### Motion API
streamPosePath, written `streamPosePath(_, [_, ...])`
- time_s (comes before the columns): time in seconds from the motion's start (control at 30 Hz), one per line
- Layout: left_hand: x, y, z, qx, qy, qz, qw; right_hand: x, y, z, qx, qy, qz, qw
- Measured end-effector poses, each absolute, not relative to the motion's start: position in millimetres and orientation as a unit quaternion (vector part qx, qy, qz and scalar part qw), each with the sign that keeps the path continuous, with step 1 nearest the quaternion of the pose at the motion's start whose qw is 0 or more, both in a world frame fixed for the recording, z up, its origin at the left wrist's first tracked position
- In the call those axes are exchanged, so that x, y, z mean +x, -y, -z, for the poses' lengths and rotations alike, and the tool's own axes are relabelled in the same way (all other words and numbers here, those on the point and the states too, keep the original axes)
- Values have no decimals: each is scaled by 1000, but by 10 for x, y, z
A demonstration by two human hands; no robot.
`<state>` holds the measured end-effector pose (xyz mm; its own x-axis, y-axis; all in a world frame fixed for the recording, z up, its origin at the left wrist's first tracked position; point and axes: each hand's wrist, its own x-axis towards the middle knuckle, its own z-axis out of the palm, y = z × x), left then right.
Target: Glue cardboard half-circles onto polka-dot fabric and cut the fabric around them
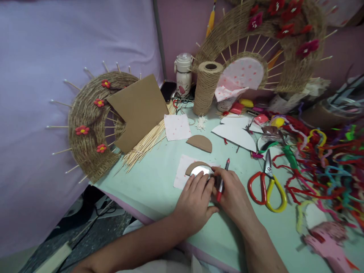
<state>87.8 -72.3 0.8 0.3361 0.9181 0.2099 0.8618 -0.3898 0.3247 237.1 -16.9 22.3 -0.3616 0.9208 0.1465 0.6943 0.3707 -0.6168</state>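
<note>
My left hand (196, 201) lies flat with its fingers stretched over a shiny, pale round-edged piece (200, 170), pressing it down. Under that piece, a brown cardboard half-circle (193, 167) rests on a white spotted square (179, 180). Curled beside it, my right hand (234, 189) holds a red-and-silver pen (223, 180) between its fingers; its fingertips are at the pale piece's right edge and partly hidden. Just beyond both hands is a second cardboard half-circle (200, 143). Scissors (267, 185) with red and yellow handles lie right of my right hand.
Woven twine arches (85, 151) with flowers stand at left and back. Cardboard (142, 110) leans over thin sticks (145, 146). A twine spool (207, 89) and bottle (183, 76) stand behind. White cutouts (236, 134) and tangled pipe cleaners (335, 170) lie at right.
</note>
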Motion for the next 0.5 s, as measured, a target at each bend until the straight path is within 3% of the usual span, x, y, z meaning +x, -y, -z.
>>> streamPosePath(0.5, [863,718,-51,820,-544,-167,69,2362,174,-242,-509,791,-235,245])
